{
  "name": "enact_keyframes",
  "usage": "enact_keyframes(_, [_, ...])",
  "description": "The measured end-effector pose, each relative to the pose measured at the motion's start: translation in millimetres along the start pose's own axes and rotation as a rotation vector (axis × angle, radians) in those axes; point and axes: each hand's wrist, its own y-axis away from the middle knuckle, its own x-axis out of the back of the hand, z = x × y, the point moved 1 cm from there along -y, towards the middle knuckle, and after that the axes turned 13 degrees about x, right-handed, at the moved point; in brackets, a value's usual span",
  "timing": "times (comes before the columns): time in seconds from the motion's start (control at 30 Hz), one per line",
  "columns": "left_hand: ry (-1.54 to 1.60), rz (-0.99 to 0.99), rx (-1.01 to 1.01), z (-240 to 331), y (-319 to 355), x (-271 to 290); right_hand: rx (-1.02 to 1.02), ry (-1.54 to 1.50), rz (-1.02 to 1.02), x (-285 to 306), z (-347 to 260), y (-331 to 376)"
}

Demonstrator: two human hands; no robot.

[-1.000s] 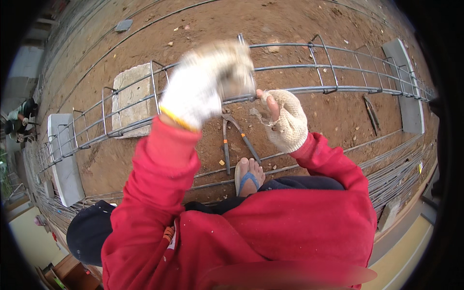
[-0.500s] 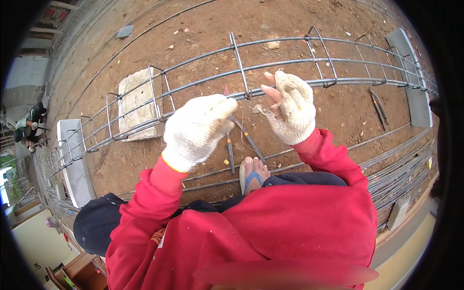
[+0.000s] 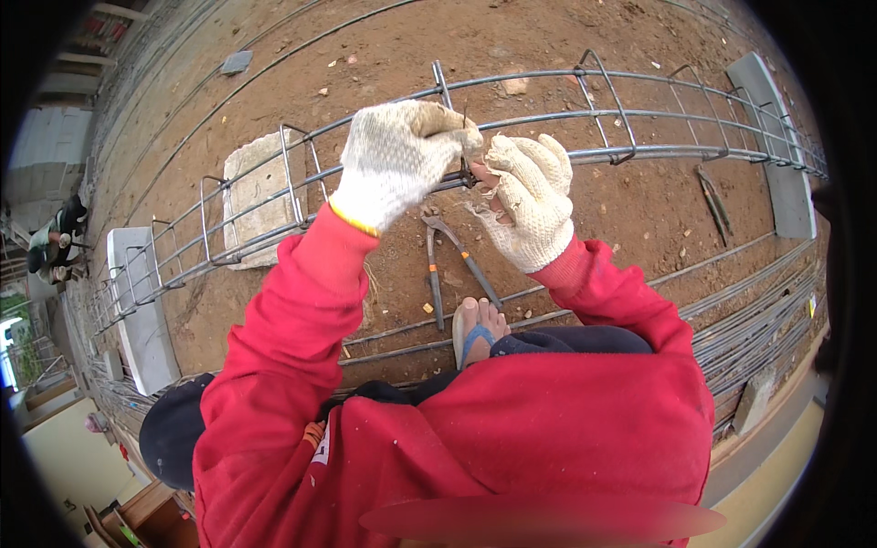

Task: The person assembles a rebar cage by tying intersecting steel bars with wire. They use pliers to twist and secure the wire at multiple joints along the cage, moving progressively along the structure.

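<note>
On my left the steel cage (image 3: 623, 155) rests over a pale block (image 3: 146, 315), running across in front of me to where my left hand (image 3: 402, 157) pinches a thin dark wire (image 3: 464, 119) at the upright tie bar (image 3: 443, 84). I'd judge a firm fingertip grip and an even pull, close to the crossing, best for a snug wrap, with the pincers (image 3: 432, 265) on the soil below. My right hand (image 3: 532, 196) curls narrowly beside that crossing, though I cannot tell whether it grips anything.
</note>
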Motion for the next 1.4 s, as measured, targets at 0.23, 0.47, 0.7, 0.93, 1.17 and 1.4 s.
enact_keyframes(0.23, [-0.187, -0.242, -0.221, 3.0, -41.8, -5.4, 0.206, -0.042, 0.026, -5.2, 14.5, -1.4])
enact_keyframes(0.47, [0.243, -0.400, 0.247, -6.8, -38.3, 2.6, -0.049, -0.451, -0.003, 3.0, 46.7, -18.5])
enact_keyframes(0.7, [0.157, 0.198, 0.047, 7.5, 21.1, 8.5, 0.401, -0.075, -0.151, 4.6, 64.9, -39.5])
enact_keyframes(0.93, [-0.599, 0.034, -0.595, 6.7, 16.6, 9.9, 0.273, -0.140, -0.236, 15.5, 61.2, -41.4])
enact_keyframes(1.17, [-0.430, 0.021, -0.549, 1.2, 17.5, -0.1, 0.273, -0.055, -0.122, 17.1, 57.9, -35.0])
enact_keyframes(1.4, [-0.054, -0.022, -0.166, -14.0, 22.7, -12.6, 0.162, 0.139, -0.220, 33.8, 24.8, -23.5])
